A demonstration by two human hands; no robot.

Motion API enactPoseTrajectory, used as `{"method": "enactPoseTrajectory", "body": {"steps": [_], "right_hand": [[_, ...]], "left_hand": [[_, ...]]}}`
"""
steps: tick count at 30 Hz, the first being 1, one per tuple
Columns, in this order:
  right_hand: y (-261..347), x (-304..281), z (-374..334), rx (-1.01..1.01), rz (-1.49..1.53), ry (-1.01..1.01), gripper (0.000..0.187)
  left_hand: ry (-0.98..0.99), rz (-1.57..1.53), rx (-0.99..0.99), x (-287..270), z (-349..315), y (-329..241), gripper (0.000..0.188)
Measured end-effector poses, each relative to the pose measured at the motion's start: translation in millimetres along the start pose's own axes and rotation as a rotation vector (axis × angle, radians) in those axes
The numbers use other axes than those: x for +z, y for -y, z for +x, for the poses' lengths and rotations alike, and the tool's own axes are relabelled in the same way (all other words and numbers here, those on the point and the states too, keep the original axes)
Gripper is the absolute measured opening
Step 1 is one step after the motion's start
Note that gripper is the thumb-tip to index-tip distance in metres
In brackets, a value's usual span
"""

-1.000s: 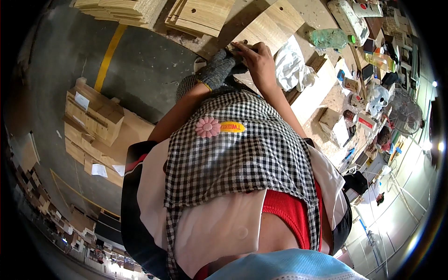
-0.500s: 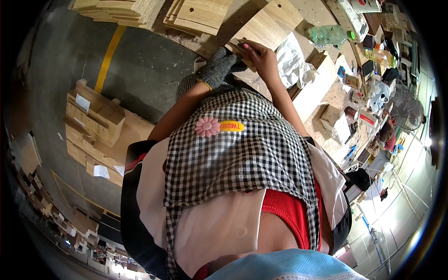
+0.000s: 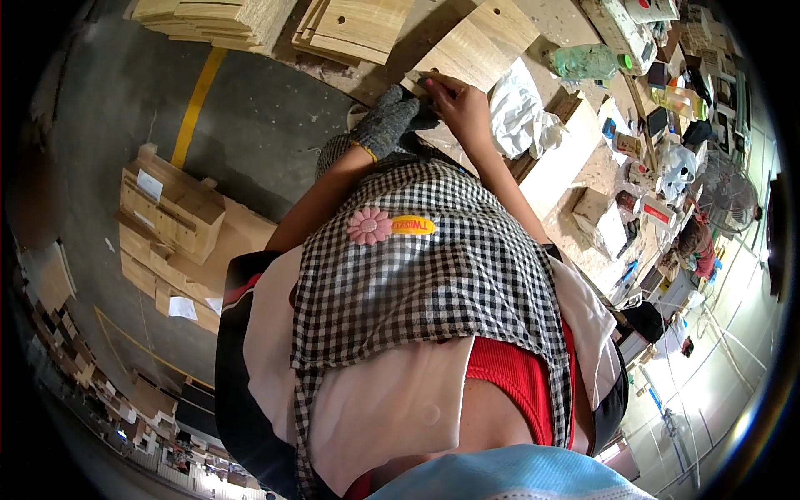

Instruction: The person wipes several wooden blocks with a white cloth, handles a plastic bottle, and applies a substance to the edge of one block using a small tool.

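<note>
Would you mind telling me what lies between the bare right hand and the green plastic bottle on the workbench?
In the head view, a crumpled white cloth lies between the right hand and the green plastic bottle.

Both hands on wood panel (image 3: pixel 479 50), bottle (image 3: pixel 587 60) right (rag (image 3: pixel 521 117) between)

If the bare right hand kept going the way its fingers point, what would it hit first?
Probably the wooden panel: the right hand already has its fingers at the panel's near edge, though depth is unclear.
</note>
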State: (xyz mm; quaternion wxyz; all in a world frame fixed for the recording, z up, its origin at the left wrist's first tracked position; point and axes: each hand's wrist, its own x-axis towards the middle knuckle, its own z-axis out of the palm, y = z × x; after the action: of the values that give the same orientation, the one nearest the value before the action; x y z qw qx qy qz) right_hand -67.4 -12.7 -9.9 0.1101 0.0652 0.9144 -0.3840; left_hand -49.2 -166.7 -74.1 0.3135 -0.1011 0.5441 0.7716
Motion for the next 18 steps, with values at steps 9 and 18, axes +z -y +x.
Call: {"method": "enactPoseTrajectory", "body": {"steps": [9,18], "right_hand": [[-21,-57,-15,0.339,1.173,-0.034,0.023],[-18,-99,-43,0.277,1.131,-0.034,0.015]], "left_hand": [[-0.09,0.687,0.326,25,-47,-88,0.024],[0.155,1.142,0.618,113,-7,-104,0.025]]}}
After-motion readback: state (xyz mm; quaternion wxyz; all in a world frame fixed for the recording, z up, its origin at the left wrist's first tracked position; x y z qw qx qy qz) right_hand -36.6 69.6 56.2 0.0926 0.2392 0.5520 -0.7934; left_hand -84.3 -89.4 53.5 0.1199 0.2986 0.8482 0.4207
